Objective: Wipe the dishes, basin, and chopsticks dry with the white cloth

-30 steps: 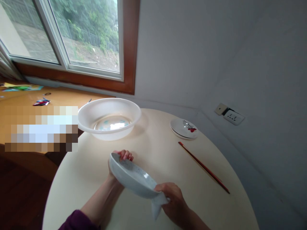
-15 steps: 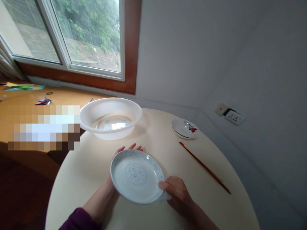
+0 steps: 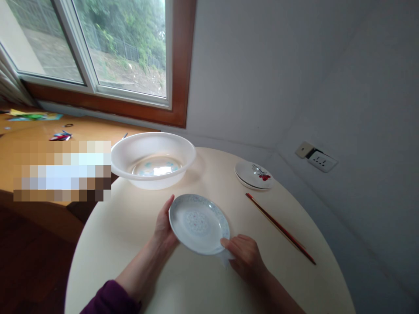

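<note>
A white plate [image 3: 196,224] with a pale blue floral rim and centre pattern is held tilted above the table. My left hand [image 3: 165,226] supports its left side, the thumb up along the rim and the fingers hidden beneath. At the lower right edge, my right hand [image 3: 245,257] pinches the rim, thumb on top and the other fingers curled under. A thin white piece, like a tissue [image 3: 225,258], pokes out below the plate beside my right fingers.
On the round cream table [image 3: 196,288] stands a translucent white basin [image 3: 153,179], back left. Stacked plates [image 3: 253,174] with a red-and-black design lie back right, chopsticks [image 3: 281,229] in front of them. A wooden desk [image 3: 85,124] adjoins on the left; a wall socket [image 3: 322,161] is at right.
The plate has moved up and slightly right, away from me. My left hand's fingers, which showed beyond the far rim, are now under the plate with the thumb along its left edge.
</note>
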Tool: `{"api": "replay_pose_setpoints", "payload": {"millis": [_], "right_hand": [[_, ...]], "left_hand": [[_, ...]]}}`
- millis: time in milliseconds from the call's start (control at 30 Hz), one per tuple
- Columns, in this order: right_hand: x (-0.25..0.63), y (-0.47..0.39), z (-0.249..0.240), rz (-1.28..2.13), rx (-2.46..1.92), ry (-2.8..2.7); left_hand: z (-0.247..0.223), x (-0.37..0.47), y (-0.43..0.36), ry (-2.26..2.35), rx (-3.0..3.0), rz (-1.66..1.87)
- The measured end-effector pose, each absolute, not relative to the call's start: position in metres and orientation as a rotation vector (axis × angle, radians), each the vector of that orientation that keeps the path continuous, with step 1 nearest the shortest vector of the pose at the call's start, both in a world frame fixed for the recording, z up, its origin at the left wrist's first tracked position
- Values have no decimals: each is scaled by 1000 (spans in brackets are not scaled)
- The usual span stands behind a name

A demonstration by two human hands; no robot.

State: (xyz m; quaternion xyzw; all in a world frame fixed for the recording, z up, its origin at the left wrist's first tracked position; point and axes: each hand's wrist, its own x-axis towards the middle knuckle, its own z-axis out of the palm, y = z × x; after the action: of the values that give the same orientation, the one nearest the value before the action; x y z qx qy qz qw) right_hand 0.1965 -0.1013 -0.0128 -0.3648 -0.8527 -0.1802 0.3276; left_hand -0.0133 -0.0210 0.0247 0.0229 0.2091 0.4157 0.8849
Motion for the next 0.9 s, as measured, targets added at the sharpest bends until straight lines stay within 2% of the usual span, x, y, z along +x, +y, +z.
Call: {"api": "replay_pose_setpoints", "payload": {"millis": [900], "right_hand": [[201,-92,-20,-453,-1003,-2160]], "left_hand": [[13,-5,-11,584,15,1029]]}}
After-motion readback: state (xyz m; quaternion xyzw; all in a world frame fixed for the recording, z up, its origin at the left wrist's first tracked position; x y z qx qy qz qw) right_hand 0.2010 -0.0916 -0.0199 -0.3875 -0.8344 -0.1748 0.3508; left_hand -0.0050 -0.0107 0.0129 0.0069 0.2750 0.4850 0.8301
